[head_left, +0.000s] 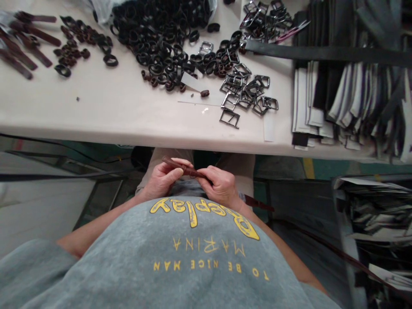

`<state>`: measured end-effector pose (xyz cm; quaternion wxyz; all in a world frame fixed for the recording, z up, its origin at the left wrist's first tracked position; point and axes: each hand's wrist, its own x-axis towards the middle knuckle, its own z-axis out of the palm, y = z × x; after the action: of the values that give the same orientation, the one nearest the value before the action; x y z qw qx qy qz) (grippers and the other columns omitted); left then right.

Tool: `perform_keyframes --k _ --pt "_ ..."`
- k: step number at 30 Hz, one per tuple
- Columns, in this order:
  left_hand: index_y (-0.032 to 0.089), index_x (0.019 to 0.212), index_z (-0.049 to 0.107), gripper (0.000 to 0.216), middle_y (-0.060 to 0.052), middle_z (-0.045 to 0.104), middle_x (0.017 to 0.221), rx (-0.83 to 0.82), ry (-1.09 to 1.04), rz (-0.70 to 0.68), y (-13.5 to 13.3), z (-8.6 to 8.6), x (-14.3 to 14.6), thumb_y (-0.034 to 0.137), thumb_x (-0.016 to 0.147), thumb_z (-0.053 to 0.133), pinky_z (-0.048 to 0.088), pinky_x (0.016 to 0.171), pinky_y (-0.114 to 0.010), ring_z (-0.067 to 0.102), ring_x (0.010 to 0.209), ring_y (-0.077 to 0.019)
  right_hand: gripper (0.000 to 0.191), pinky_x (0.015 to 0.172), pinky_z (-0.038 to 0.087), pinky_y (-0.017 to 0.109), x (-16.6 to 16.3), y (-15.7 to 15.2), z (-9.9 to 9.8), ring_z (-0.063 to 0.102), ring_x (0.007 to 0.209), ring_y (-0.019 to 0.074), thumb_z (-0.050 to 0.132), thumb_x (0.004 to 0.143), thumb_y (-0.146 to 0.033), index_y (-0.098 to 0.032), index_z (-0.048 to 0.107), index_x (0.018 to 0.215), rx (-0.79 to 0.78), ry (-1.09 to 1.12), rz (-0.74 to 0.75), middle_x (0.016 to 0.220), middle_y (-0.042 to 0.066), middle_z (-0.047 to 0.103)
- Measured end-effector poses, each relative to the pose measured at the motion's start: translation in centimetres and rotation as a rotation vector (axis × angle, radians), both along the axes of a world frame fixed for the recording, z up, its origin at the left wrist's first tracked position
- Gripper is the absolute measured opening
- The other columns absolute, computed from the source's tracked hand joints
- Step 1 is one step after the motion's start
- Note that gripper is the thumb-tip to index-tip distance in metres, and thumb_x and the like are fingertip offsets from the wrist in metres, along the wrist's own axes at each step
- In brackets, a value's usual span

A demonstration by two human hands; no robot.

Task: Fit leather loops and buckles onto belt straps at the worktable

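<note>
A dark brown leather belt (189,170) is stretched between my two hands, just below the table's front edge. My left hand (163,177) is closed around its folded end, with the thumb pressed on top. Close beside it, my right hand (220,184) pinches the strap with curled fingers. The rest of the strap seems to come out past my right wrist and trail off to the right, over the dark bin side. Any buckle or loop on the held part is hidden or too small to make out.
On the white table (128,124) lie a heap of black belt loops (157,34), smaller brown loops (75,49), metal buckles (246,90) and brown strap pieces (27,40). Stacked black straps (347,90) and scissors (292,32) are at right. A bin (341,240) of scraps stands lower right.
</note>
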<state>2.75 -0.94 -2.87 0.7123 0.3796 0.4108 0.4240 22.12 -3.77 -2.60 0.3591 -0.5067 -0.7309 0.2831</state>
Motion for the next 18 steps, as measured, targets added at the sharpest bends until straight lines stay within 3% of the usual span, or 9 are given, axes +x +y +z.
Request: perform_keyframes --k 4,7,11,18 --pt "0.024 0.101 0.08 0.024 -0.01 0.074 0.117 0.163 0.116 -0.211 0.3 -0.2 -0.2 0.034 0.079 0.079 0.049 0.102 -0.038 0.065 0.115 -0.0255 0.021 0.07 0.051 0.024 -0.3 0.2 0.0 0.069 0.074 0.0153 0.055 0.095 -0.022 -0.021 0.075 0.1 -0.075 0.035 0.098 0.083 0.003 0.076" --pt "0.024 0.103 0.08 0.025 -0.011 0.072 0.124 0.187 0.138 -0.255 0.3 -0.1 -0.1 0.033 0.08 0.078 0.049 0.103 -0.042 0.063 0.118 -0.0283 0.027 0.076 0.052 0.024 -0.5 0.4 0.3 0.071 0.083 0.0165 0.054 0.093 -0.017 -0.021 0.073 0.111 -0.189 0.127 0.157 0.094 0.003 0.078" --pt "0.024 0.094 0.082 0.021 -0.01 0.074 0.112 0.175 0.127 -0.169 0.1 -0.2 0.0 0.036 0.078 0.079 0.051 0.099 -0.041 0.067 0.108 -0.0266 0.022 0.072 0.05 0.025 -0.5 0.6 1.0 0.07 0.081 0.0167 0.058 0.093 -0.025 -0.021 0.071 0.111 -0.331 0.082 0.19 0.092 0.002 0.076" --pt "0.023 0.088 0.082 0.021 -0.009 0.075 0.104 0.113 0.112 0.03 -0.1 -1.0 -0.2 0.04 0.076 0.081 0.05 0.097 -0.037 0.066 0.105 -0.0251 0.034 0.061 0.039 0.027 -0.3 0.7 2.2 0.068 0.077 0.0207 0.06 0.095 -0.046 -0.016 0.065 0.108 -0.424 -0.377 0.173 0.09 0.009 0.075"
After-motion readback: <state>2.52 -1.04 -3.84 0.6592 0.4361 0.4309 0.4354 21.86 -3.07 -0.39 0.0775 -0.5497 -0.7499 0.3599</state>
